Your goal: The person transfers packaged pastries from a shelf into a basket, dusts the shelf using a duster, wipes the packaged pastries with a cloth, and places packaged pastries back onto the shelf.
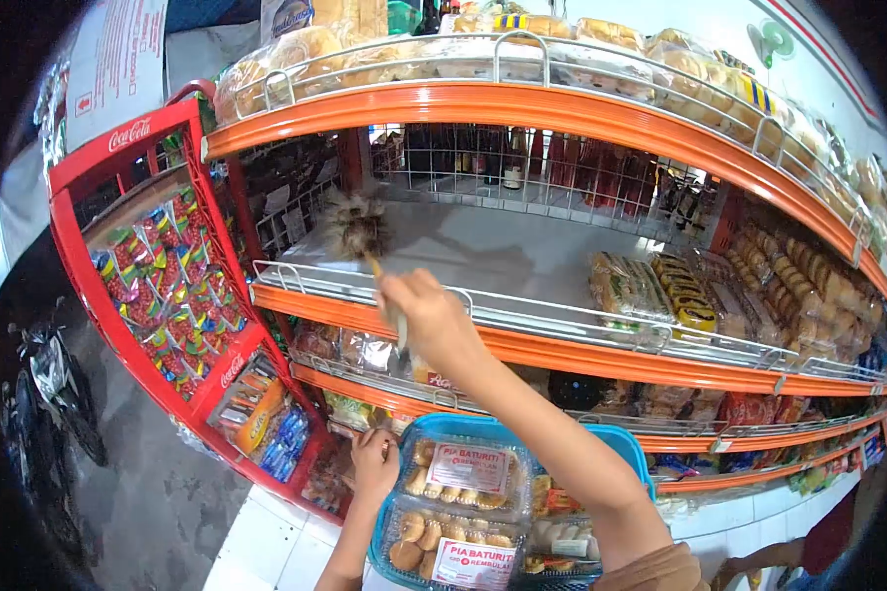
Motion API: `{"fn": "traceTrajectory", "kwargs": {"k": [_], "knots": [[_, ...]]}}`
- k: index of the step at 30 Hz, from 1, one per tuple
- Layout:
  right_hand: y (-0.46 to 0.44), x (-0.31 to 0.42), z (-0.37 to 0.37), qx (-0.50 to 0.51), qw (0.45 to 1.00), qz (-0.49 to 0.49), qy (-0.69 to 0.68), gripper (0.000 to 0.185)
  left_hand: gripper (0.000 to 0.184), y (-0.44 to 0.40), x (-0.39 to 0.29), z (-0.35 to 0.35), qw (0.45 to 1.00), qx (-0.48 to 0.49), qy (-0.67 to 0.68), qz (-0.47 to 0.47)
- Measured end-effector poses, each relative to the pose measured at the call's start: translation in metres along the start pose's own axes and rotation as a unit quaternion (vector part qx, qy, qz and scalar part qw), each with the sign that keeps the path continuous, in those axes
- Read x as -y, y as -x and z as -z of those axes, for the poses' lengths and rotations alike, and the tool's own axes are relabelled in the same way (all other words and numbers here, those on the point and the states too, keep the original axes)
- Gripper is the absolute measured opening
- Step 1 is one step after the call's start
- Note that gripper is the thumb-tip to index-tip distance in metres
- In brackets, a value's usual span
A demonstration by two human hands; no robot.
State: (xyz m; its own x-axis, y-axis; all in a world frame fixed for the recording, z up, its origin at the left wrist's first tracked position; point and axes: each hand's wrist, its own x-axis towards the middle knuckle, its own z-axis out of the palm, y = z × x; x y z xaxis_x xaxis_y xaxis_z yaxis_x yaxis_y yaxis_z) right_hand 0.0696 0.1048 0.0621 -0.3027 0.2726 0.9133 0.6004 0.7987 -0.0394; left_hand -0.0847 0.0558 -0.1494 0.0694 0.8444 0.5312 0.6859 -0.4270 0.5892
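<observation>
While right hand (429, 307) holds duster (356, 227) past rail (562, 309), bread (629, 284) well apart.

Left of the right-hand fingers (410, 287), small packets (172, 286) are displayed in a red Coca-Cola rack (229, 375), and farther left a motorcycle (53, 374) is parked. Above the fingers, wrapped breads (705, 81) are lined along the top shelf (522, 106).

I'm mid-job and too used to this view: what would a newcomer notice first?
Probably the bushy duster, raised over the middle shelf's grey surface near the centre, its handle in the right hand. Next, the bright red Coca-Cola rack hung with snack packets at the left. Then the blue basket of clear pastry boxes at the bottom, the left hand at its left edge.
</observation>
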Motion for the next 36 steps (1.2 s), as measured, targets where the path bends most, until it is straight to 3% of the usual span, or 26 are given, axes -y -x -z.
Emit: {"fn": "traceTrajectory", "kwargs": {"k": [4,7,9,12,18,26,28,32,36], "knots": [[-0.009,-0.012,-0.004,-0.075,0.994,-0.076,0.034,0.008,0.002,0.0,-0.001,0.002,0.999,-0.004,0.029,-0.02],[-0.002,-0.005,0.016,-0.115,0.982,-0.14,-0.053,0.013,0.003,-0.001,0.002,0.002,1.0,0.0,0.023,-0.017],[0.004,0.0,0.036,-0.118,0.899,-0.31,-0.286,0.024,0.003,-0.001,0.002,0.0,1.0,0.012,0.027,-0.007],[0.013,-0.002,0.056,-0.092,0.87,-0.355,-0.329,0.034,0.005,-0.001,0.002,-0.001,0.999,0.018,0.047,-0.012],[0.044,0.005,0.127,-0.107,0.888,-0.358,-0.268,0.032,0.007,0.0,-0.001,0.004,0.996,0.024,0.081,-0.001],[0.112,0.024,0.254,-0.19,0.929,-0.317,-0.036,0.037,0.005,0.0,0.005,-0.001,0.997,0.021,0.075,0.012],[0.122,0.033,0.27,-0.233,0.925,-0.3,0.006,0.037,0.004,0.002,0.002,-0.001,0.993,0.031,0.099,0.051],[0.145,0.029,0.29,-0.294,0.917,-0.269,0.011,0.038,0.003,0.001,0.009,-0.005,0.989,0.03,0.134,0.051],[0.153,0.024,0.269,-0.313,0.89,-0.33,-0.042,0.035,0.003,0.0,-0.002,0.003,0.989,0.045,0.133,0.044]]}}
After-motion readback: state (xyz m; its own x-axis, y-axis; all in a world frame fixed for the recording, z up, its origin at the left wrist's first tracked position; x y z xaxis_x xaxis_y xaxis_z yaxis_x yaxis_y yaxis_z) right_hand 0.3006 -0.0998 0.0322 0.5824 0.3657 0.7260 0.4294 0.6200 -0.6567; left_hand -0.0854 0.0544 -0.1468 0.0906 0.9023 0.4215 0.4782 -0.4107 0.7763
